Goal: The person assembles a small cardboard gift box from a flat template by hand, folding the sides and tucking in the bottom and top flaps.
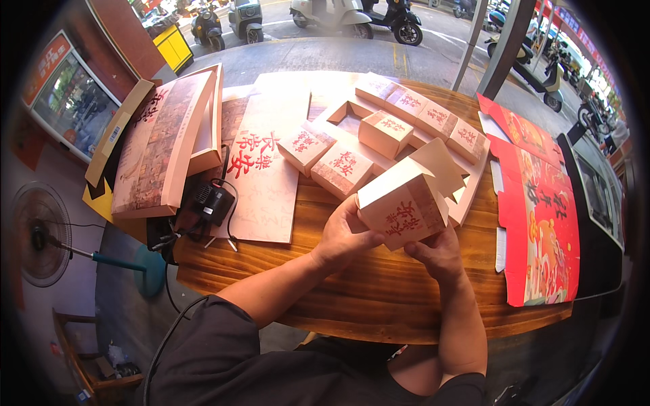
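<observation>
Between my left hand (348, 228) and my right hand (434, 251) is a small printed carton (401, 208), its flaps (439, 165) sticking out at the far end. The left fingers grip its left side, and the right hand grips its lower right edge. Beyond it lies a shallow cardboard tray (464, 198), partly hidden by the carton. One closed small box (386, 133) sits on the tray. Two more, a left box (306, 147) and a nearer box (343, 169), stand at its left side. Several similar boxes (435, 116) form a row along the far side.
Flat printed cardboard (274, 198) and a large gift box (162, 147) occupy the left of the wooden table (325, 299). A black device with cables (212, 203) is beside them. Red printed cardboard (543, 228) lies at right. A fan (43, 233) stands left; scooters (330, 15) are parked outside.
</observation>
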Action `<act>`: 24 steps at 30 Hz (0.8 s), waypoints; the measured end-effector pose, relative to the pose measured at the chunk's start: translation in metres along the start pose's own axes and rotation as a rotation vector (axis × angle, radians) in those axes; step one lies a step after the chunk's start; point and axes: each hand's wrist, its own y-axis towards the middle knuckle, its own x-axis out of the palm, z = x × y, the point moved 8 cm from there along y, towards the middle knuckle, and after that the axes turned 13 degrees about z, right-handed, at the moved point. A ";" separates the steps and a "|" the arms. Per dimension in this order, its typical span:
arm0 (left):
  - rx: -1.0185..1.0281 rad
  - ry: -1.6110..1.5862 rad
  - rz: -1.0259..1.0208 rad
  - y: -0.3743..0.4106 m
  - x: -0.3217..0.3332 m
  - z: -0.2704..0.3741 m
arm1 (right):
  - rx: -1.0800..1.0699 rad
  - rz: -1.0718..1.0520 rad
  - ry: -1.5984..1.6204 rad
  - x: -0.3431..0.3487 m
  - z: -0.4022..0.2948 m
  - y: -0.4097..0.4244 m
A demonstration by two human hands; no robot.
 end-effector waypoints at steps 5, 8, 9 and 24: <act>0.012 0.095 0.099 0.002 -0.016 -0.007 | -0.186 0.064 -0.121 0.003 -0.014 -0.001; 0.063 0.129 0.084 0.000 -0.009 -0.002 | -0.323 0.095 -0.324 -0.001 -0.017 0.000; 0.058 0.131 0.096 0.000 -0.009 -0.002 | -0.378 0.131 -0.412 -0.004 -0.017 -0.002; -0.021 0.183 0.080 -0.002 -0.013 -0.019 | -0.970 0.048 -0.736 0.033 -0.065 -0.016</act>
